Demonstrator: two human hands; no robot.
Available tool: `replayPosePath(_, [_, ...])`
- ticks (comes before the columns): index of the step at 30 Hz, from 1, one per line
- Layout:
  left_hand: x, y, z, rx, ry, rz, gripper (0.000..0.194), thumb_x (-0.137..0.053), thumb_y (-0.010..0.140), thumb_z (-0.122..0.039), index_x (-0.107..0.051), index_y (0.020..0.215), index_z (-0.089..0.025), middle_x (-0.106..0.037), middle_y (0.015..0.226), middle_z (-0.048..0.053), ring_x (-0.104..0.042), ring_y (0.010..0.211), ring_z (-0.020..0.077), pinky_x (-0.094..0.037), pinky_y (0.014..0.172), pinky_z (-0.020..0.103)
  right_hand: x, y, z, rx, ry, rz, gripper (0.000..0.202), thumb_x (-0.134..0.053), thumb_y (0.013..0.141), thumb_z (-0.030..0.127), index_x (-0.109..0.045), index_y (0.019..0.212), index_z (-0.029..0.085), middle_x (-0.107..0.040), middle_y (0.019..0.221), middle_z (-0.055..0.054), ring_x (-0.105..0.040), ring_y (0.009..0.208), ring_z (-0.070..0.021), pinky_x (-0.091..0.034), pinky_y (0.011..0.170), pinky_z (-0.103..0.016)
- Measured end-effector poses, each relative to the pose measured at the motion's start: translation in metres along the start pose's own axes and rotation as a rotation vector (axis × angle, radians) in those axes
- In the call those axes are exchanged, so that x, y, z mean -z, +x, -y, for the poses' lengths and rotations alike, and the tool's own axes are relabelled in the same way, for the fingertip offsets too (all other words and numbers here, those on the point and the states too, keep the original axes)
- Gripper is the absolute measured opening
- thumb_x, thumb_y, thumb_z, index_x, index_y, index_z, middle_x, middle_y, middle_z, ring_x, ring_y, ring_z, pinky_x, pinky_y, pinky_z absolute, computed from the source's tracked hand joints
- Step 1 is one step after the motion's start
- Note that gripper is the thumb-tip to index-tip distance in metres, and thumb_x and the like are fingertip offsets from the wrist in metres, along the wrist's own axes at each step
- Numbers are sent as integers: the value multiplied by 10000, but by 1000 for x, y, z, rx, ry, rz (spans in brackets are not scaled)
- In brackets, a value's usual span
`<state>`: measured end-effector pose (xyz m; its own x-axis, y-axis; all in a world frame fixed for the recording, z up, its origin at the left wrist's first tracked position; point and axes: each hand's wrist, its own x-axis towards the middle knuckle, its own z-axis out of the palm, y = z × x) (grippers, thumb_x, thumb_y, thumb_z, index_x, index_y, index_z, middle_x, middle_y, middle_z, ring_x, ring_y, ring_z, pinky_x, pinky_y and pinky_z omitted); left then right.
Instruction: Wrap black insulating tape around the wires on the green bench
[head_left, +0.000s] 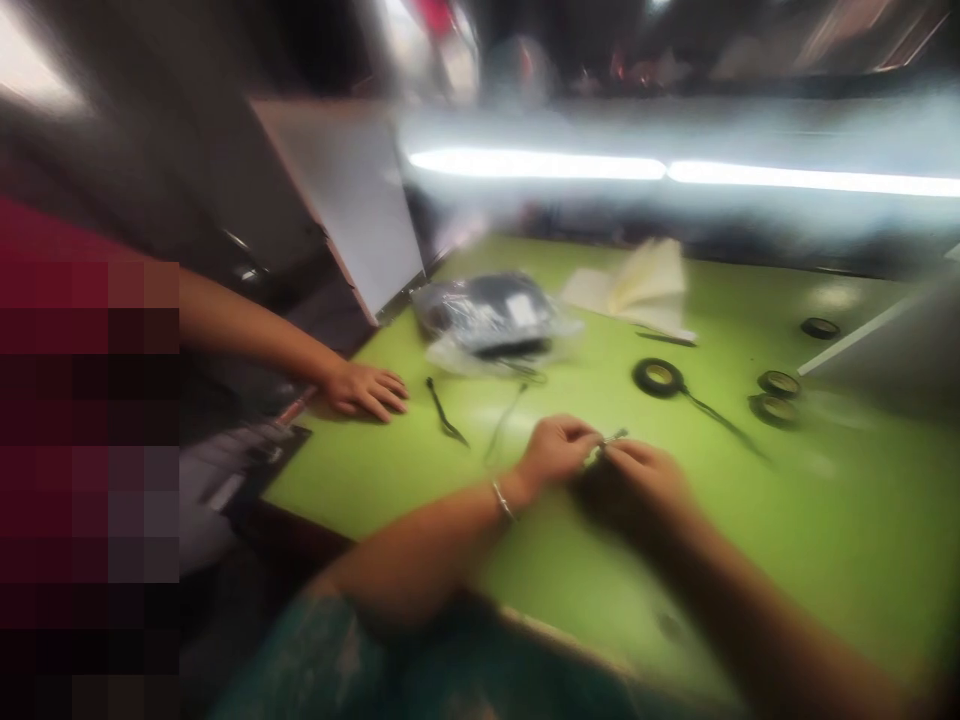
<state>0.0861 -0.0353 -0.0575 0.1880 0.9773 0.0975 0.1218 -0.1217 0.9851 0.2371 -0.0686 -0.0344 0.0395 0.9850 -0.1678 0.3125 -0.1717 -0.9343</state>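
Near the middle of the green table [750,520], my left hand [559,450] and my right hand [645,475] meet with their fingers pinched. Between the fingertips is a small dark piece [616,437], too small and blurred to name; both hands seem to grip it. A bracelet circles my left wrist. Left of my hands lie a short black cable [444,412] and a thin, faint wire [506,420]. To the right sits a roll of black tape [658,377], with a dark strip [724,420] stretching from it.
Another person's hand [367,390] rests on the table's left edge. Behind my hands are a clear plastic bag with dark contents [495,315] and an open notebook [645,290]. More tape rolls [778,384] lie at the right, near a pale panel [892,320].
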Motion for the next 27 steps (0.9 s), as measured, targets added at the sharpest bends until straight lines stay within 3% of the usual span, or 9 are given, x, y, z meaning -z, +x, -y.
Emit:
replayPosePath(10, [-3, 0, -2, -57, 115, -24, 172, -628, 766, -276, -756, 776, -161, -705, 764, 39, -633, 761, 153, -493, 715, 257, 4, 3, -13, -21, 48, 18, 362, -686, 672, 486, -740, 813, 157, -721, 769, -70, -639, 637, -213, -478, 574, -293])
replayPosePath(14, [-3, 3, 1, -148, 253, -24, 173, -597, 791, -242, -745, 736, -170, -683, 726, 32, -613, 728, 145, -478, 702, 258, 3, 2, -13, -23, 50, 29, 380, -686, 687, 485, -744, 882, 164, -718, 740, -61, -629, 615, -207, -475, 574, -296])
replayPosePath(19, [3, 2, -3, -323, 435, 28, 178, -583, 819, -215, -726, 726, -162, -670, 725, 52, -603, 718, 158, -471, 695, 280, 0, -2, -2, 38, 15, -29, 321, -669, 702, 465, -728, 777, 158, -707, 724, -58, -619, 673, -202, -471, 643, -303])
replayPosePath(27, [10, -2, -13, -493, 379, 92, 220, -528, 830, -73, -722, 840, -176, -660, 796, 53, -594, 747, 149, -488, 708, 276, 0, -4, 14, 94, 49, -72, 254, -628, 686, 394, -712, 720, 156, -696, 742, -49, -600, 748, -191, -458, 730, -312])
